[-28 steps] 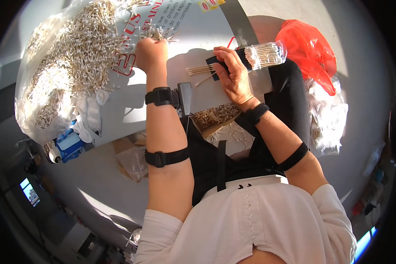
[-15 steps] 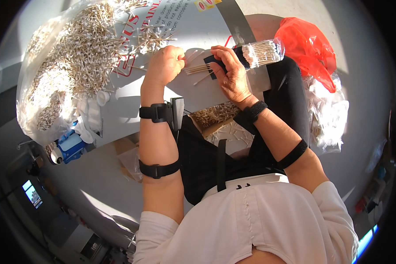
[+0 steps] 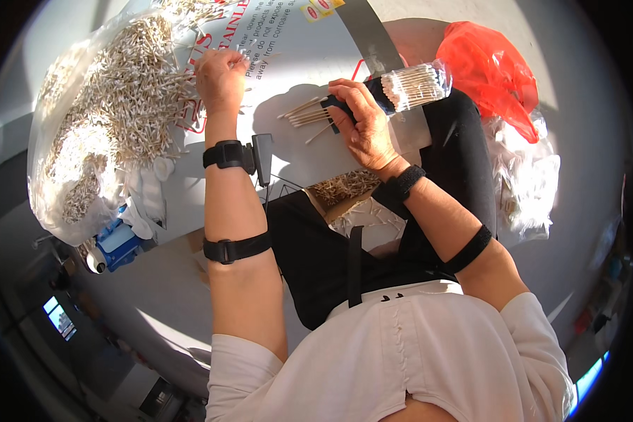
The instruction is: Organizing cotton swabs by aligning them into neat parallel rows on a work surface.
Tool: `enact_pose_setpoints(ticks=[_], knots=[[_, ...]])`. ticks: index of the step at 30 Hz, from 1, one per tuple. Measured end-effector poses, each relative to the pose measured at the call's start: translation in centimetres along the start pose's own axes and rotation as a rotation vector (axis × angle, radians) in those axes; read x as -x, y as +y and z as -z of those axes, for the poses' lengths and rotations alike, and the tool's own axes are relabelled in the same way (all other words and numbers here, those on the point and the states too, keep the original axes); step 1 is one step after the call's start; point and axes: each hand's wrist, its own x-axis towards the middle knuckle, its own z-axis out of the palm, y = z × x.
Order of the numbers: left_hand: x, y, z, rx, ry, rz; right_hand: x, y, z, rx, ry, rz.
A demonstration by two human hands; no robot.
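Observation:
My left hand (image 3: 221,79) is over loose cotton swabs at the inner edge of a large heap of cotton swabs (image 3: 137,77). Its fingers are curled down, and what the tips hold is hidden. On the right, my right hand (image 3: 362,126) grips a pack of cotton swabs (image 3: 416,88), a bag with a dark middle band and a clear far end tightly filled with swabs. From the left end of the pack, beside my thumb, several swabs (image 3: 304,114) stick out in a loose fan toward the middle of the table.
A clear plastic bag (image 3: 41,169) spreads under the heap on the printed grey tabletop (image 3: 299,151). A red plastic bag (image 3: 485,63) and clear bags (image 3: 524,183) are at the right. Below the table edge, a box of swabs (image 3: 341,188) is near my legs. A blue-and-white object (image 3: 116,243) hangs at left.
My left hand has moved away from the pack, left and farther out, to the loose swabs by the heap. My right hand stays on the pack, shifted slightly.

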Motion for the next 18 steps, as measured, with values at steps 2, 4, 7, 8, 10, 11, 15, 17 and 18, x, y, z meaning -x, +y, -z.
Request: enact_pose_setpoints(ticks=[2,4,7,8,10,11,15,17,18], knots=[[-0.4,0.1,0.2,0.116,0.035,0.05,0.0,0.1,0.0,-0.007,-0.002,0.023],[-0.7,0.3,0.9,0.292,0.068,0.048,0.0,0.1,0.0,-0.001,0.0,0.016],[-0.4,1.7,1.6,0.543,-0.023,0.14,0.1,0.2,0.1,-0.001,0.002,0.008],[-0.4,2.3,1.9,0.545,-0.025,0.14,0.1,0.2,0.2,-0.008,0.004,0.007],[-0.1,2.7,2.4,0.487,-0.359,0.106,0.0,0.1,0.0,-0.002,0.002,0.007],[0.2,3.1,2.5,0.486,-0.359,0.109,0.0,0.0,0.0,0.006,0.002,0.006],[1.7,4.7,1.8,0.343,-0.568,-0.041,0.0,0.2,-0.1,-0.012,0.024,0.012],[2.4,5.0,1.7,0.332,-0.489,0.01,0.0,0.2,0.0,-0.021,0.023,-0.008],[2.7,4.9,1.6,0.331,-0.489,0.011,0.0,0.2,0.0,-0.023,0.022,-0.008]])
